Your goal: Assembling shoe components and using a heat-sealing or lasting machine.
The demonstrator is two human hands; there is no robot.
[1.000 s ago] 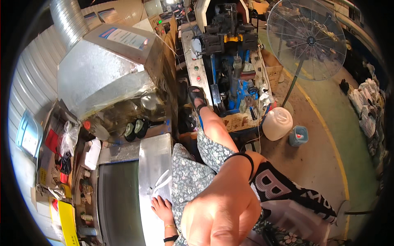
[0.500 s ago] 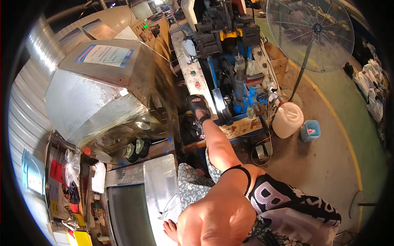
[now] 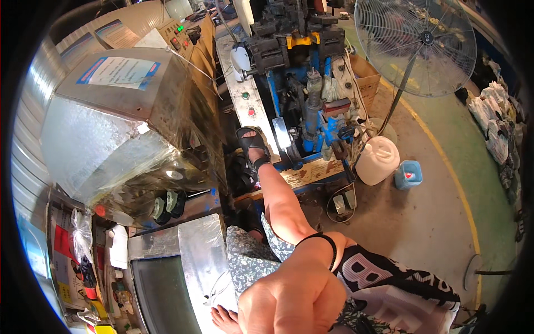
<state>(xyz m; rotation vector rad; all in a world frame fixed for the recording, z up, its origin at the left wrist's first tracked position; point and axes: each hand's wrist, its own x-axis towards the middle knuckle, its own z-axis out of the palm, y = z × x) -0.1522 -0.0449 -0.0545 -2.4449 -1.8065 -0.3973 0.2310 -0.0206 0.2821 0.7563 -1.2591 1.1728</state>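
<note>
My right hand (image 3: 289, 298) is raised close to the view at the lower middle, knuckles up and fingers curled together. Its fingertips run off the lower edge, so what they hold, if anything, is hidden. A black cord (image 3: 332, 245) circles that wrist, and the arm wears a black sleeve (image 3: 384, 273) with pale lettering. Left of it, a few fingers of my left hand (image 3: 225, 318) lie apart on a shiny metal sheet (image 3: 203, 250); the rest is covered. A thin white looped strap (image 3: 216, 289) rests on the sheet beside them.
Ahead is a blue and black machine (image 3: 311, 106) with push buttons, where a foot in a black sandal (image 3: 250, 145) rests. A wrapped metal housing (image 3: 105, 122) stands left. At right are a large fan (image 3: 417, 44), a white jerrycan (image 3: 377, 161), a blue tub (image 3: 409, 175) and a pedal (image 3: 344, 203).
The view has turned slightly to the right, so the surroundings appear further left. My right hand stays raised and closed in nearly the same spot; my left fingers remain on the metal sheet.
</note>
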